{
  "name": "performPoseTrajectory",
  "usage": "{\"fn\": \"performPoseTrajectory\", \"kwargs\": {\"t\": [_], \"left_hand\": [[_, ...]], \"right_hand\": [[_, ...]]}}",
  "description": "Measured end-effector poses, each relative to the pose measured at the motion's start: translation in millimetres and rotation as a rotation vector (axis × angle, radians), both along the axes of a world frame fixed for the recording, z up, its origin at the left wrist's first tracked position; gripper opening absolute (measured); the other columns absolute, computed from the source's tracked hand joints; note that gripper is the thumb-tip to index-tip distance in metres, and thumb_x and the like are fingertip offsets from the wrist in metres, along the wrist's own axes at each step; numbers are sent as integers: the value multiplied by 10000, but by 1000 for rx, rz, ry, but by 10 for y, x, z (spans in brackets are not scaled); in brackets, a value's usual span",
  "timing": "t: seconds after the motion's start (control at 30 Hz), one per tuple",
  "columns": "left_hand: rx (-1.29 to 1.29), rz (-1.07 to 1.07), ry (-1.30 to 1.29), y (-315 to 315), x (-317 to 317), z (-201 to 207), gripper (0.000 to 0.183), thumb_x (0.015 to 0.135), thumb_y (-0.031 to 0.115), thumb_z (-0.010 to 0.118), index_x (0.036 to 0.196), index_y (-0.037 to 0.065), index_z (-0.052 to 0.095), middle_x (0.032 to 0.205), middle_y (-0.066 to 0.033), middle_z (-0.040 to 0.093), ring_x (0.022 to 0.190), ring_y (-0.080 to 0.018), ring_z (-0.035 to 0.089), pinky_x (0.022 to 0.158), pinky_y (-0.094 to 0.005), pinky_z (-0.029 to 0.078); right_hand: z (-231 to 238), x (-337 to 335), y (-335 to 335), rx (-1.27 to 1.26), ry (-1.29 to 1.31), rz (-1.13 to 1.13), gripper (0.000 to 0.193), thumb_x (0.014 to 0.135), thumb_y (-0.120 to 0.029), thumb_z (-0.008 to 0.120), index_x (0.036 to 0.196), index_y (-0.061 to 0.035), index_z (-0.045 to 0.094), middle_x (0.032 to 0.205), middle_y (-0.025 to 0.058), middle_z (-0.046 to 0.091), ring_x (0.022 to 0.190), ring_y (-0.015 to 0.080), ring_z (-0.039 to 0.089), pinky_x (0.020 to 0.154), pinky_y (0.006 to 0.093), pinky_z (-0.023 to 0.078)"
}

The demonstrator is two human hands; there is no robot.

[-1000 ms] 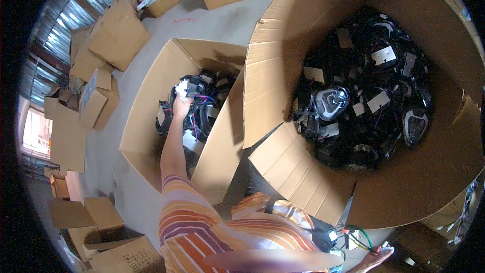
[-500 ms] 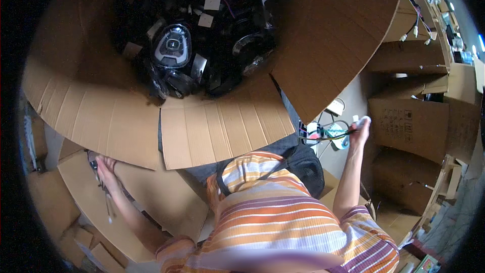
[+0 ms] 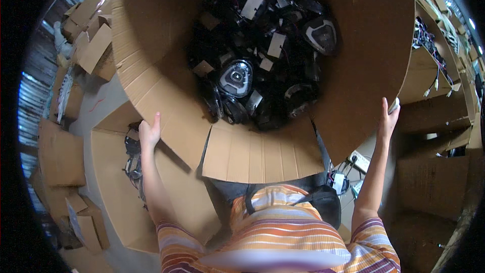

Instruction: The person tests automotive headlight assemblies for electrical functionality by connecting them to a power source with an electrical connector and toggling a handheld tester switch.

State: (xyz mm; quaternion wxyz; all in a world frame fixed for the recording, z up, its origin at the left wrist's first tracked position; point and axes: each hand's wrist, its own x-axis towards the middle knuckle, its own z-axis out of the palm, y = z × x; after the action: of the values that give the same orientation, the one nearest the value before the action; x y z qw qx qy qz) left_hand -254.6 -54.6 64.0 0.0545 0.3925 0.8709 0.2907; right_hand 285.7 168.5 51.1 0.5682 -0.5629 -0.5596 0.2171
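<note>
A large open cardboard box [image 3: 262, 154] stands in front of me, its flaps folded outward. Inside lie many black lamp-like units; one rounded triangular lamp [image 3: 235, 78] with a clear lens is on top, another grey-framed lamp [image 3: 321, 36] farther right. My left hand [image 3: 149, 132] is closed on the left flap's edge, thumb up over the cardboard. On the right flap's edge, my right hand [image 3: 388, 120] is closed too, with a small whitish thing [image 3: 394, 104] by its fingertips that I cannot make out. Dark wired parts [image 3: 133, 164] lie in a lower box beneath my left forearm.
That lower open box [image 3: 113, 207] stands at left. A white power strip [image 3: 359, 162] with cables is on the floor at right, near my forearm. More cartons [image 3: 429, 187] line the right side, with a wire bundle [image 3: 429, 45] hanging above. Boxes [image 3: 96, 50] are piled at far left.
My left hand has moved from the lower box up to the left flap. My right hand has risen from beside the cables to the right flap. The view has shifted, showing more at left.
</note>
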Motion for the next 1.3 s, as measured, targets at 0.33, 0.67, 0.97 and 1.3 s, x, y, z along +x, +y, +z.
{"fn": "performPoseTrajectory", "kwargs": {"t": [0.33, 0.67, 0.97, 1.3], "left_hand": [[53, -21, 72, 509, -351, -37, 470, 724, 394, 459, 761, -68, 541, 755, -252, 523, 774, -362, 510, 657, -384, 395], [124, -15, -7, -752, 284, -707, 293, 774, 188, 424, 899, -62, 512, 909, -219, 517, 917, -323, 471, 782, -344, 359], [95, 204, -96, -281, 189, -493, 427, 756, 277, 484, 606, -123, 492, 538, -250, 492, 496, -329, 511, 513, -379, 372], [212, 429, 64, -376, 510, -103, 247, 795, 179, 440, 675, -27, 505, 516, -26, 435, 497, -94, 376, 456, -235, 321]], "right_hand": [[81, 118, 850, -54, -84, 152, 350, 719, -143, 476, 1024, 9, 398, 918, 95, 483, 828, 161, 452, 740, 282, 353], [-561, 338, -683, -78, -376, -32, 426, 778, -100, 437, 1171, -11, 297, 1200, 131, 314, 1107, 234, 293, 920, 316, 208], [-373, 201, -320, -130, 83, 61, 472, 781, -226, 474, 1169, -25, 294, 1139, 103, 357, 1030, 198, 344, 869, 315, 266], [-281, 501, -630, -373, 308, -67, 311, 802, -226, 421, 1067, -67, 392, 983, 45, 458, 880, 115, 431, 671, 249, 375]]}}
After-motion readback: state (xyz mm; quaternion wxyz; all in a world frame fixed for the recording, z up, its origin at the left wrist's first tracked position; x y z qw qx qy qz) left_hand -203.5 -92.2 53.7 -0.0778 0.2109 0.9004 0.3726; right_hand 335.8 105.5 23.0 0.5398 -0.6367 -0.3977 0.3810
